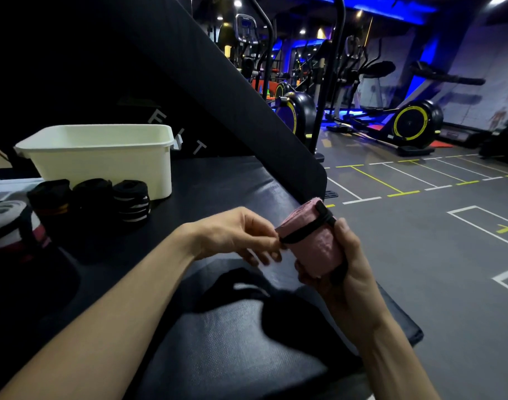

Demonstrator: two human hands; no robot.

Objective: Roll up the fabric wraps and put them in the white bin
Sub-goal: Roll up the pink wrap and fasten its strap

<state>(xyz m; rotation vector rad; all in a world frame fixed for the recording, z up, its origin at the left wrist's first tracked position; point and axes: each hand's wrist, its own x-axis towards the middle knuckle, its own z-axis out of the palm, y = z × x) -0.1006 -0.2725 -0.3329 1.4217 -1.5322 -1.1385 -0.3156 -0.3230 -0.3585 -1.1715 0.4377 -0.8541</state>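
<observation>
Over on the far left of the black bench (pixel 218 180) I see the white bin (pixel 102 157), sitting well apart from both of my hands. Three dark rolled wraps (pixel 88 197) stand in a row just in front of it, close to its near wall. I cannot see inside the bin from here.

Down near the right edge of the bench, my right hand (pixel 342 272) has its grip curled round the pink wrap (pixel 316 243). That wrap is rolled up and stands tilted, with its long way going up and a bit to the left. My left hand (pixel 235 235) is just beside it, and its grip pinches the end of the black strap (pixel 304 230) that runs across the roll.

I think the roll only needs its strap done up. Then it must go up and to the left to reach the bin. My left hand is on the side nearer the bin
</observation>
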